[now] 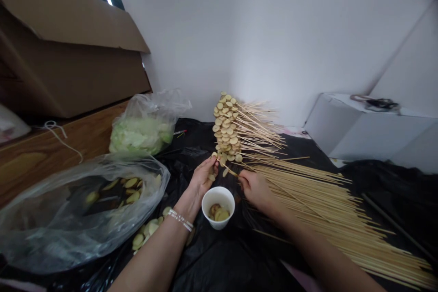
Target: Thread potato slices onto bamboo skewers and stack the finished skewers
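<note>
My right hand (255, 188) is closed on a thin bamboo skewer (231, 172) that points up and left. My left hand (204, 172), with a beaded bracelet on its wrist, pinches a pale potato slice (214, 154) near the skewer's tip; more slices show beneath its fingers. Between and below both hands stands a white cup (219, 190) with a few slices at its bottom. Just beyond my hands, a stack of skewered potato slices (226, 125) is piled up, sticks pointing right. Loose slices (148, 232) lie beside my left forearm.
Many bare skewers (308, 196) spread across the right on black plastic sheeting (215, 260). At left are an open clear bag (68, 232) with potato slices and a bag of pale green vegetables (143, 127). A cardboard box (75, 73) and a white box (362, 123) stand farther back.
</note>
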Tool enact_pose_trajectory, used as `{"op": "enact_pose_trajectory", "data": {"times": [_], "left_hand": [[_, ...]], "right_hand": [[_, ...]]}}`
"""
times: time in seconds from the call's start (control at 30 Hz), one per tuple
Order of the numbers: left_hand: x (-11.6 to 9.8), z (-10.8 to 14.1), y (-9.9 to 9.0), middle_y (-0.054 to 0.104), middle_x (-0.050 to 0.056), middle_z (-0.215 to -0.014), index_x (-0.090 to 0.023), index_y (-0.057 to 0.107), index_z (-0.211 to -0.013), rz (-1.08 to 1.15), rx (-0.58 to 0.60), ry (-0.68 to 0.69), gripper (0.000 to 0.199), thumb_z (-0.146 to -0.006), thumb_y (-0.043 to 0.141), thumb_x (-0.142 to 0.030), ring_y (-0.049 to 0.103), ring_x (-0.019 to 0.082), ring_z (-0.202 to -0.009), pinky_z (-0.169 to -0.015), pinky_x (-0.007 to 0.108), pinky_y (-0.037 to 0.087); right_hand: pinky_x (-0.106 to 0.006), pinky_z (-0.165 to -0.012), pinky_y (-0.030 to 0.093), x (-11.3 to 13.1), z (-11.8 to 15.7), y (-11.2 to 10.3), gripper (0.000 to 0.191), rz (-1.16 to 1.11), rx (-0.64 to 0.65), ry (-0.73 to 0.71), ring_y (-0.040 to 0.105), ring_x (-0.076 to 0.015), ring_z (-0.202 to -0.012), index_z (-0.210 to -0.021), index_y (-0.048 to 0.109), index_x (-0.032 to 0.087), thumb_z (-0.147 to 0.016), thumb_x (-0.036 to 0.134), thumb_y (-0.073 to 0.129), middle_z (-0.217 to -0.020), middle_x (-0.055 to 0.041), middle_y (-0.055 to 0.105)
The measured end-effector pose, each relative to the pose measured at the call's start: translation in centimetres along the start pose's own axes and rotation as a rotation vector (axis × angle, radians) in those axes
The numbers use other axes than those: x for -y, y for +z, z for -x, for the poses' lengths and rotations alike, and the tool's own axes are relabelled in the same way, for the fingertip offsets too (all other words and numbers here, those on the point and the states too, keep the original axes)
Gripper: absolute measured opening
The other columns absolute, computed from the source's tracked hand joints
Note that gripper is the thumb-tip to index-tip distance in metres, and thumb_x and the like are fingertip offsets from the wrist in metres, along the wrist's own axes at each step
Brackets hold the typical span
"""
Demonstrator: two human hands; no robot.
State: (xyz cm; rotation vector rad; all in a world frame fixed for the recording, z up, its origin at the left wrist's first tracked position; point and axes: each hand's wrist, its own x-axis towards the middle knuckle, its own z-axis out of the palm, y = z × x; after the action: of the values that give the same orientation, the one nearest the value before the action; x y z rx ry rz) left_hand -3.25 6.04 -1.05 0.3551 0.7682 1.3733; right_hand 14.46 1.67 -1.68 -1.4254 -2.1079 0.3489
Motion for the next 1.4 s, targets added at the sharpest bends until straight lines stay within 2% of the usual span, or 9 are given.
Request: {"op": "enact_pose_trajectory", "data": {"times": [0.2,0.43,0.57,0.67,0.93,1.03,1.2,1.33,1.4], "left_hand": [[-0.05,0.36,0.17,0.067,0.003,-0.067,-0.01,0.064,-0.076,-0.001,-0.019,0.016,0.008,-0.073,0.07,-0.004,0.059,0.007,-0.053,-0.05,0.013,0.049],[0.05,-0.26,0.13,0.065,0.004,-0.064,-0.009,0.064,-0.072,-0.042,-0.032,-0.003,0.007,-0.077,0.066,-0.005,0.057,0.006,-0.051,-0.046,0.012,0.047],[0.28,-0.46,0.19,0.063,0.002,-0.06,-0.009,0.064,-0.069,-0.055,-0.084,0.027,0.009,-0.076,0.067,-0.006,0.057,0.005,-0.05,-0.046,0.012,0.046],[0.44,-0.43,0.18,0.062,0.002,-0.058,-0.009,0.063,-0.066,-0.072,-0.083,0.059,0.011,-0.074,0.07,-0.007,0.056,0.005,-0.05,-0.046,0.012,0.045],[0.5,-0.29,0.32,0.062,0.002,-0.059,-0.008,0.065,-0.066,-0.114,-0.077,0.054,0.011,-0.071,0.073,-0.011,0.055,0.005,-0.05,-0.047,0.012,0.044],[0.52,-0.19,0.23,0.062,0.002,-0.059,-0.008,0.064,-0.066,-0.115,-0.065,0.037,0.011,-0.072,0.073,-0.011,0.055,0.004,-0.05,-0.047,0.012,0.044],[0.27,-0.05,0.22,0.061,0.001,-0.062,-0.009,0.063,-0.071,-0.062,0.019,0.012,0.009,-0.073,0.072,-0.011,0.055,0.005,-0.052,-0.048,0.012,0.045],[0.08,0.05,0.55,0.061,0.0,-0.065,-0.011,0.063,-0.074,-0.039,-0.031,-0.032,0.01,-0.076,0.071,-0.017,0.055,0.004,-0.052,-0.047,0.012,0.045],[0.14,0.2,0.65,0.061,0.0,-0.065,-0.011,0.063,-0.075,-0.076,-0.018,-0.055,0.012,-0.076,0.071,-0.019,0.056,0.005,-0.053,-0.046,0.012,0.045]], "right_hand": [[-0.024,-0.061,0.031,-0.31,0.26,0.47,0.022,0.064,-0.082,-0.051,0.054,-0.0148,-0.065,-0.074,0.055,0.019,-0.089,0.017,0.039,-0.071,-0.0039,0.063],[-0.023,-0.057,0.031,0.13,0.0,0.02,0.022,-0.068,0.001,0.014,0.05,-0.0129,-0.056,-0.065,0.052,0.02,-0.085,0.016,0.043,-0.059,0.0006,0.057],[-0.024,-0.061,0.031,-0.02,0.21,0.18,0.022,0.062,-0.083,-0.053,0.053,-0.0148,-0.063,-0.073,0.053,0.019,-0.088,0.016,0.038,-0.069,-0.0034,0.061],[-0.025,-0.063,0.032,-0.03,0.32,0.28,0.023,0.076,-0.101,-0.084,0.054,-0.0154,-0.067,-0.075,0.054,0.018,-0.088,0.015,0.036,-0.073,-0.0052,0.062],[-0.022,-0.057,0.032,0.16,-0.15,0.01,0.025,-0.153,0.039,0.044,0.05,-0.0121,-0.056,-0.06,0.051,0.019,-0.084,0.014,0.044,-0.057,0.0003,0.056],[-0.023,-0.059,0.032,-0.13,-0.13,0.04,0.021,-0.056,-0.005,0.029,0.051,-0.0134,-0.06,-0.066,0.053,0.019,-0.084,0.015,0.043,-0.062,-0.0015,0.059],[-0.025,-0.064,0.033,-0.56,0.03,0.12,0.022,0.076,-0.089,-0.057,0.055,-0.0155,-0.068,-0.078,0.056,0.018,-0.09,0.018,0.038,-0.075,-0.0053,0.063],[-0.025,-0.063,0.033,-0.65,-0.01,0.2,0.021,0.081,-0.1,-0.063,0.055,-0.0161,-0.068,-0.078,0.056,0.018,-0.091,0.019,0.039,-0.074,-0.0049,0.063],[-0.025,-0.063,0.033,-0.69,-0.04,0.23,0.021,0.083,-0.104,-0.065,0.056,-0.0162,-0.068,-0.078,0.056,0.019,-0.091,0.019,0.039,-0.075,-0.0047,0.063]]}}
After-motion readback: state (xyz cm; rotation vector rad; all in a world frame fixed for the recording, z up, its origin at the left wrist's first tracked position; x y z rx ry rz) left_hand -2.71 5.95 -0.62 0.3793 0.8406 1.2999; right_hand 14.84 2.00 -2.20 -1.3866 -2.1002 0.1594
